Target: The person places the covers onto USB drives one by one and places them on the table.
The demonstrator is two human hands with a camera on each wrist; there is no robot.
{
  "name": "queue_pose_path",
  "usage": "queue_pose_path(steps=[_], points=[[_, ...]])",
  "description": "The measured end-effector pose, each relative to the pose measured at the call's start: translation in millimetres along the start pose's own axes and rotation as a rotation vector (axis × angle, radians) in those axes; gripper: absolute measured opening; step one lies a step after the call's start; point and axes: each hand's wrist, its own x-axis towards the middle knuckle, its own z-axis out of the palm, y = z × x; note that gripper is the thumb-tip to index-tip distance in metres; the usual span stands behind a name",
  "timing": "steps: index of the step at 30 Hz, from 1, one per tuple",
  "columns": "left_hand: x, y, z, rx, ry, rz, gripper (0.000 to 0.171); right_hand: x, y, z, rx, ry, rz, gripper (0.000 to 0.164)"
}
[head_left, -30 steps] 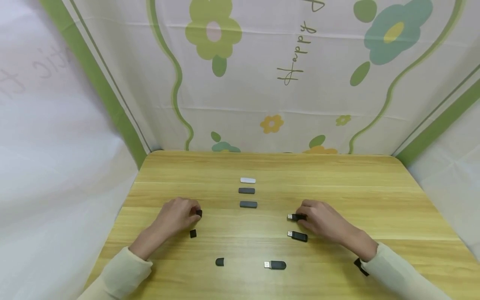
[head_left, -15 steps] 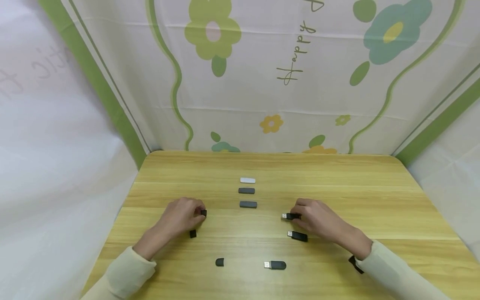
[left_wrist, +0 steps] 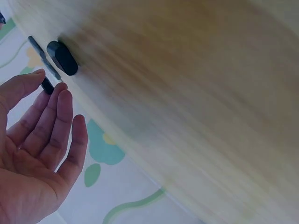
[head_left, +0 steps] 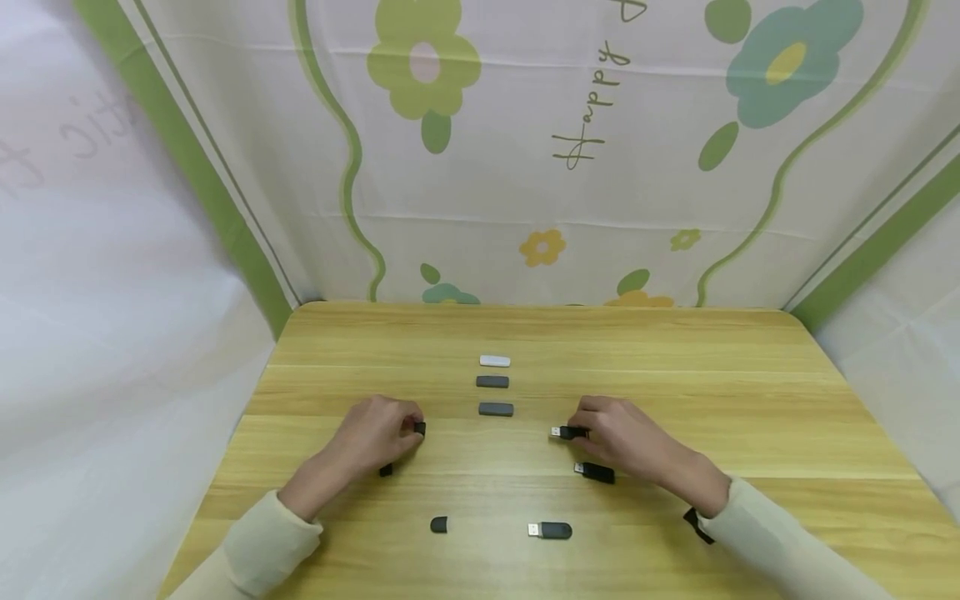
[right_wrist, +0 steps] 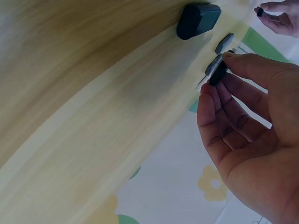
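Observation:
Between thumb and fingertips my left hand (head_left: pixel 378 433) pinches a small black USB stick cap (head_left: pixel 420 428). My right hand (head_left: pixel 618 433) grips a black USB stick (head_left: pixel 573 432) whose metal plug points left, toward that cap; a gap separates the two. Just below the right hand lies a second black USB stick (head_left: pixel 597 473), its plug also to the left. Another black cap (head_left: pixel 386 470) sits by the left hand, partly hidden under it. In the left wrist view, the pinched cap (left_wrist: pixel 47 86) shows between thumb and fingers.
Two grey capped USB sticks (head_left: pixel 496 409) and a white one (head_left: pixel 495 361) lie in a column at the middle back. Nearer the front are a rounded dark cap (head_left: pixel 439 524) and an uncapped dark USB stick (head_left: pixel 555 530). A patterned cloth (head_left: pixel 480 183) hangs behind the table.
Both hands have moved inward toward each other, the left one rightward with its cap, the right one leftward with its USB stick. The items on the table have stayed put.

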Motion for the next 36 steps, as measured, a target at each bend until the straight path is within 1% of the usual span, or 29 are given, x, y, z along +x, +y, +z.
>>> queue_pose_path(steps=[6,13,19,24,30,36], points=[[4.1,6.3,3.3,-0.009,0.003,0.014,0.014,6,-6,3,0.003,-0.001,-0.027,0.015],[9.1,15.3,3.8,-0.037,-0.004,0.006,0.012,14,-14,6,0.007,0.006,-0.043,0.014],[11.6,19.7,5.9,-0.043,0.006,0.022,0.012,20,-20,9,-0.002,0.01,-0.057,0.014],[13.5,24.9,6.6,-0.056,0.003,0.042,0.011,26,-25,10,-0.017,0.005,-0.074,0.013],[16.9,29.2,7.6,-0.071,0.004,0.059,0.01,31,-31,11,-0.005,-0.002,-0.079,0.012],[20.0,32.5,10.5,-0.062,-0.002,0.087,0.01,36,-35,14,0.003,0.0,-0.101,0.01]])
